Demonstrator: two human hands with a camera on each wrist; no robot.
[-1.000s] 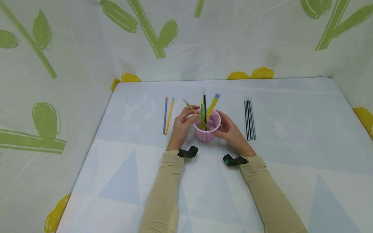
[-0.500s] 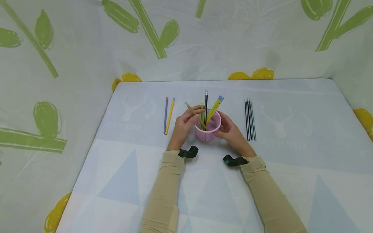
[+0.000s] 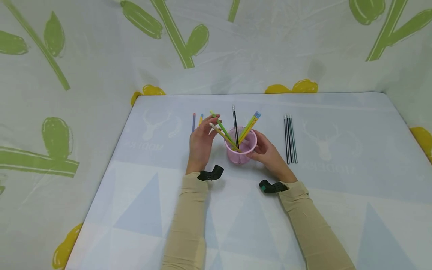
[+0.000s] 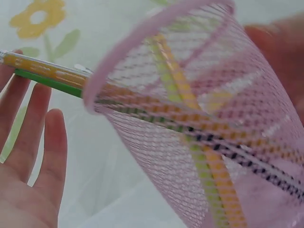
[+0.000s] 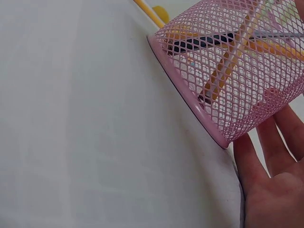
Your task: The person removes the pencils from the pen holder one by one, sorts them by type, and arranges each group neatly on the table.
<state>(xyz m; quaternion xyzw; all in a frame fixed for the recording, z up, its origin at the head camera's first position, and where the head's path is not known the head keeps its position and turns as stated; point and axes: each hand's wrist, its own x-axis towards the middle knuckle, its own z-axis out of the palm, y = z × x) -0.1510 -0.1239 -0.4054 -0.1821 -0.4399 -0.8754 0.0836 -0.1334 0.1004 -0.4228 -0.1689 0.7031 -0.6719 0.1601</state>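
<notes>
A pink mesh pencil cup (image 3: pixel 236 158) stands on the table with several pencils in it. My right hand (image 3: pixel 268 152) holds its right side, thumb near the front of the rim and fingers around the back. To the left, a green pencil (image 3: pixel 221 126) and a tan pencil (image 3: pixel 218 130) lean out over the rim towards my left hand (image 3: pixel 200 148). That hand's fingers (image 4: pixel 56 137) are extended, with fingertips right at the upper ends of these two pencils. A black pencil (image 3: pixel 234 120) stands nearly upright; yellow and lime pencils (image 3: pixel 252 122) lean right.
Beyond my left hand lie a purple pencil (image 3: pixel 194 122) and a yellow pencil (image 3: pixel 201 119), partly hidden by it. Several dark pencils (image 3: pixel 288 138) lie side by side right of the cup. A patterned wall rises behind the table's back edge.
My left hand has loosened its pinch on the tan pencil and moved left, its fingers straightening. The green pencil now tilts left beside the tan one. My right hand stays on the cup.
</notes>
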